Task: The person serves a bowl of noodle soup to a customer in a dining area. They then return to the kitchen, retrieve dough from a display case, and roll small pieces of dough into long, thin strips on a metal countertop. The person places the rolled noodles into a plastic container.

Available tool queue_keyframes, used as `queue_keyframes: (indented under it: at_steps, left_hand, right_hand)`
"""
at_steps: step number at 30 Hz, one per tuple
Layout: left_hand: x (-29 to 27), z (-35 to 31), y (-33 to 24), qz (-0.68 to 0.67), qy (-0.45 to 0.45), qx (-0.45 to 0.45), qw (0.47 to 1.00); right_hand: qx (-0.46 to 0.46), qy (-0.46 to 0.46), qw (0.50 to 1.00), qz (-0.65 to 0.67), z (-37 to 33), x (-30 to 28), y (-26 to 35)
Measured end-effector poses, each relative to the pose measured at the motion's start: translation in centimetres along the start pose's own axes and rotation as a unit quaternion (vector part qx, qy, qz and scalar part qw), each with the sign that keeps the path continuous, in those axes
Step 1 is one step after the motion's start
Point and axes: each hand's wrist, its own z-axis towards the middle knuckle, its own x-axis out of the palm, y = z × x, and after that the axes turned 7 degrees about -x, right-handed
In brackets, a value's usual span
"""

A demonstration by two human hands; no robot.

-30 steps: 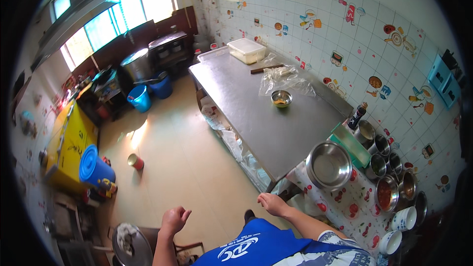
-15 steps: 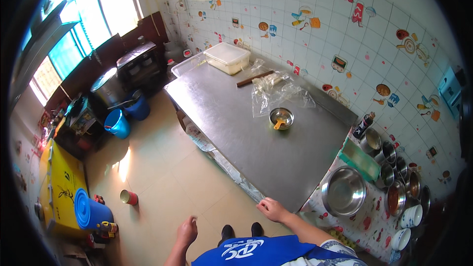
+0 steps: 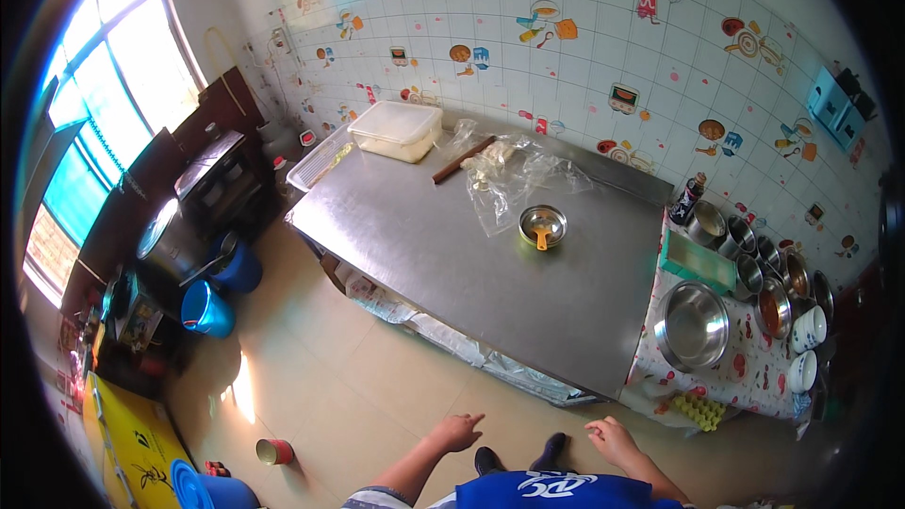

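Note:
My left hand [image 3: 457, 433] hangs in front of the steel table's near side, over the floor, with a finger stretched out and nothing seen in it. Level with it to the right, my right hand [image 3: 613, 437] is just short of the table edge, fingers loosely bent and apart, also without any object showing. Both hands are clear of the steel table [image 3: 424, 236]. On the table stands a small metal bowl [image 3: 530, 217] with a yellow-handled tool [image 3: 542, 239] in it. Behind it lie a clear plastic bag [image 3: 504, 190] with pale contents and a brown rolling pin [image 3: 464, 160].
A lidded plastic box [image 3: 396, 127] stands at the table's far left. At right, a patterned cloth holds a large steel bowl [image 3: 693, 325], a green tray [image 3: 696, 261] and several pots. Blue buckets [image 3: 207, 309] and a red can [image 3: 274, 451] are on the floor.
The view has turned and shifted. My left hand has come up and forward, its finger now extended. My right hand has moved off the table's edge.

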Motion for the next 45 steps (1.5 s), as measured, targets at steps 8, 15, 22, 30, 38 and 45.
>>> queue_keyframes:
  at_steps: [8, 15, 22, 30, 38, 45]
  left_hand:
    - [1.8, 4.3, -8.8, 0.034, 0.081, 0.123, 0.988]
    - [1.6, 12.3, -16.6, -0.201, 0.016, 0.204, 0.958]
    - [-8.8, 23.2, -13.9, -0.504, -0.122, -0.031, 0.855]
    - [-21.0, 37.8, -5.9, -0.617, -0.18, -0.095, 0.76]
    - [-23.6, 44.7, -8.1, -0.568, -0.173, -0.117, 0.796]
    - [-24.6, 48.9, -13.7, -0.591, -0.116, 0.005, 0.798]
  right_hand:
    - [0.047, -0.108, 0.993, -0.029, -9.4, -3.0, -5.3]
    - [0.079, -0.158, 0.984, 0.003, -16.5, -5.4, -12.0]
    - [0.176, -0.102, 0.979, -0.007, -20.8, -1.9, -23.6]
    - [0.162, -0.102, 0.981, 0.004, -11.1, -3.8, -17.3]
    - [0.255, -0.102, 0.96, 0.053, -3.0, -6.8, -10.1]
    - [0.327, -0.116, 0.932, 0.111, -0.8, -7.4, -8.1]
